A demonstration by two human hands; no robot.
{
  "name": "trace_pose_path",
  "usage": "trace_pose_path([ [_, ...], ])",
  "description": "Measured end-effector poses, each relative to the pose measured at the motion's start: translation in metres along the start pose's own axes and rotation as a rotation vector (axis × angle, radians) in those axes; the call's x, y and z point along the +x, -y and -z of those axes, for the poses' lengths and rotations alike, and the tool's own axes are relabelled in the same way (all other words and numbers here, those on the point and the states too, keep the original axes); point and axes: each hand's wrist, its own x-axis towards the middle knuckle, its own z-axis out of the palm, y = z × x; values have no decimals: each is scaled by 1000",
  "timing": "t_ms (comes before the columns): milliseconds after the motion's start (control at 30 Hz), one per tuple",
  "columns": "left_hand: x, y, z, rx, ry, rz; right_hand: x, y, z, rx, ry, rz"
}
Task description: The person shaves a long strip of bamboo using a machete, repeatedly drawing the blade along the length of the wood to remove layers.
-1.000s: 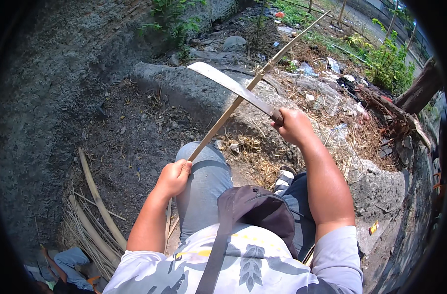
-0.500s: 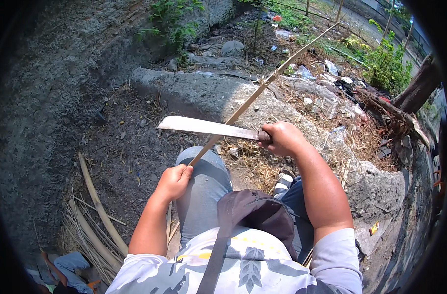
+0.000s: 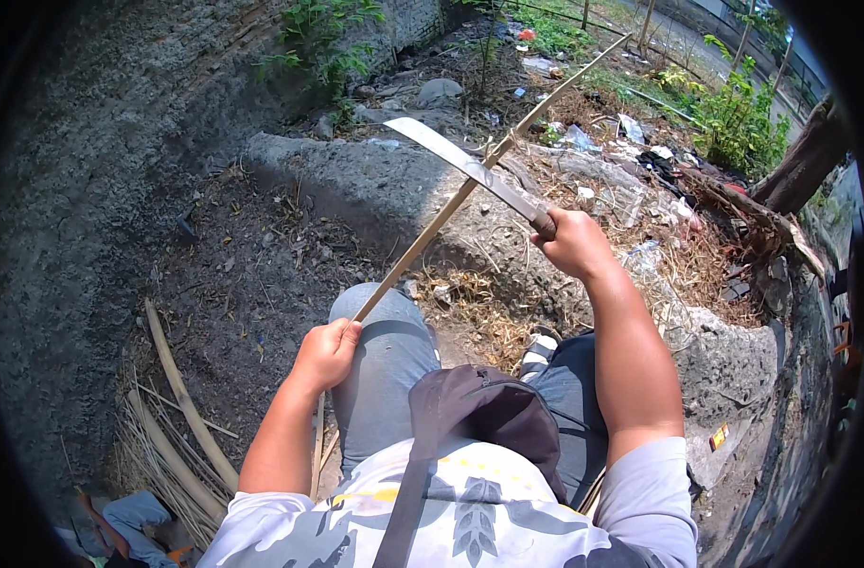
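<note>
My left hand (image 3: 326, 354) is closed around the lower end of a long, thin bamboo strip (image 3: 421, 244), just beside my left knee. The strip slants up and away to the right, and a node with shaggy fibres shows partway along it. In my right hand (image 3: 572, 242) is the dark handle of a machete (image 3: 441, 150). Its broad pale blade points up and to the left, and crosses the strip a little below the node. At the crossing the blade appears to touch the strip.
Split bamboo lengths (image 3: 184, 402) lie in a pile at lower left, near another person's leg (image 3: 137, 516). A rough wall (image 3: 82, 218) rises on the left. Ahead stretches a low concrete ledge (image 3: 337, 180), with litter and dry shavings around it. A tree trunk (image 3: 806, 161) leans at right.
My right hand has moved the machete up and away along the bamboo strip, and the blade has turned to point more steeply forward. My left hand has stayed nearly in place on the strip.
</note>
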Motion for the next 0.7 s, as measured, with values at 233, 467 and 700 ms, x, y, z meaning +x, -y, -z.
trace_pose_path([
  [233,-4,1,2,20,8,-26,-17,43,-12,-221,90,408],
  [467,-4,2,-3,-36,-27,-19,-3,4,-10,-151,47,234],
  [700,1,11,-1,-93,6,37,-8,26,-8,-102,130,106],
])
